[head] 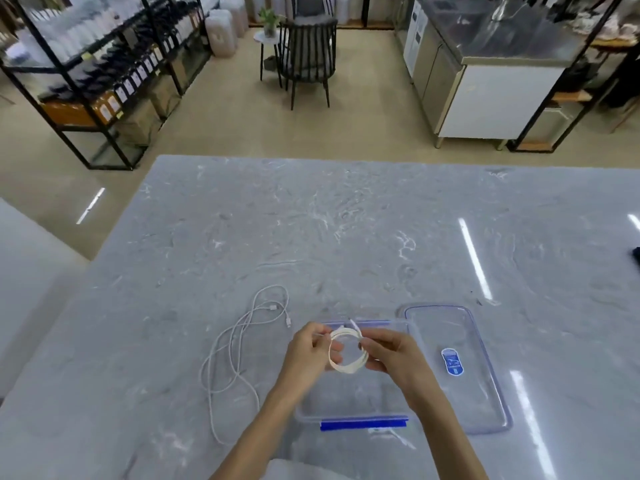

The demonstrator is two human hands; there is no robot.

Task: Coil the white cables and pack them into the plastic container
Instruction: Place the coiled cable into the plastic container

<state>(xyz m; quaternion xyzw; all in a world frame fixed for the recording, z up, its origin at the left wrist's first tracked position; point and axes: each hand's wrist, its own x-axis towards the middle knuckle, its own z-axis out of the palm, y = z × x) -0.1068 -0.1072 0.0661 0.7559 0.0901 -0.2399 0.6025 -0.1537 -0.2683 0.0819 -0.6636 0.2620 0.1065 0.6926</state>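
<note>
Both hands grip 1 coiled cable (347,366) over the plastic container (349,400), left hand (310,353) & right hand (393,355) pinching opp. sides; it's light, soft, prob. springy, so pinch across all loops, while 2nd cable (232,344) lies loose on table (346,220), left.

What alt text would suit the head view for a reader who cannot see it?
A left hand and a right hand hold a coiled white cable over an open clear plastic container on a grey marble table. A loose white cable lies left of the container, and its lid lies to the right.
</note>
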